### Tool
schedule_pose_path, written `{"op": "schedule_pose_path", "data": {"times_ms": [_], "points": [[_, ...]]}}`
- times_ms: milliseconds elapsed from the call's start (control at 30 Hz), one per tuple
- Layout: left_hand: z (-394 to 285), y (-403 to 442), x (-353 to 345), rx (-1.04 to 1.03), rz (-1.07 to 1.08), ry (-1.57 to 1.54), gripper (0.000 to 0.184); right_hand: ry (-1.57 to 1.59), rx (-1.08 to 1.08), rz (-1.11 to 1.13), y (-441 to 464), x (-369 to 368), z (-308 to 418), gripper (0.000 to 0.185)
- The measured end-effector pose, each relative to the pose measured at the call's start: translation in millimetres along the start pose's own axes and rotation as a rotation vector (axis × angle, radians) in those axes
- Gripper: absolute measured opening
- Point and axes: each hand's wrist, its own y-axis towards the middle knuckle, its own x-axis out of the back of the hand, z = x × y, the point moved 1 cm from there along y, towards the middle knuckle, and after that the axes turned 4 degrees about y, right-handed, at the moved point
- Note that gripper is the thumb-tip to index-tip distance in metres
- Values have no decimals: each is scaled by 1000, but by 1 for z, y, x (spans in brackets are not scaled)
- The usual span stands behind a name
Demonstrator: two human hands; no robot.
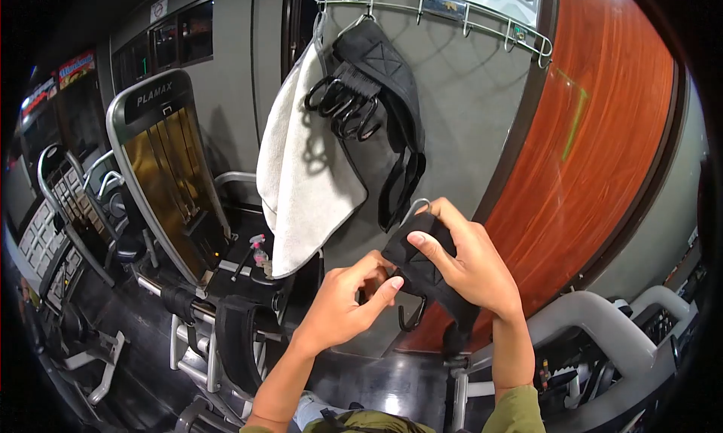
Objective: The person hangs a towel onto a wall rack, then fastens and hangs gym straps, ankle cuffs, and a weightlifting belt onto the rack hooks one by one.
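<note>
In front of the wall I hold a black strap (423, 271) with a stitched X and a metal ring (419, 205) at its upper end. My right hand (482, 263) grips it from the right, thumb across its face. At its left edge, my left hand (350, 297) has curled fingers and a thumb pinching the strap; part of the grip is hidden. A black hook (411, 315) dangles below, and the strap's tail hangs beneath my right hand. Above, another black strap (392, 64) with several black hooks (343, 105) hangs beside a white towel (301, 169).
A wire hook rack (482, 20) runs along the wall top, left of a reddish wooden panel (602, 132). At left stands a weight machine (162, 177). A pink-capped bottle (260, 252) and a black padded belt (239, 343) sit lower left. Grey machine tubing (602, 327) curves at lower right.
</note>
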Motion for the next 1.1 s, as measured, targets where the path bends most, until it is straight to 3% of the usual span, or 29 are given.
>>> {"op": "schedule_pose_path", "data": {"times_ms": [133,200,233,400,500,533,600,800,1067,1100], "points": [[-14,21,14,-154,-84,148,36,70,127,-130,26,3,8,28],[-25,29,20,-223,-267,5,55,134,243,-201,46,5,14,28],[-31,35,30,-225,-254,38,66,117,260,-196,53,9,23,26],[-59,65,64,-407,-302,124,60,116,455,-201,103,21,38,23],[-76,79,81,-479,-301,218,64,36,329,-153,120,33,60,21],[-86,82,88,-491,-302,222,64,13,399,-158,129,36,60,21],[-102,89,99,-311,-166,306,59,-2,364,-219,141,39,66,23],[-100,131,125,-336,-97,326,59,-212,464,-454,178,45,64,31],[-92,162,142,-301,-42,351,60,-285,498,-562,203,41,51,31],[-91,163,143,-286,-46,343,61,-207,420,-534,201,39,55,32]]}}
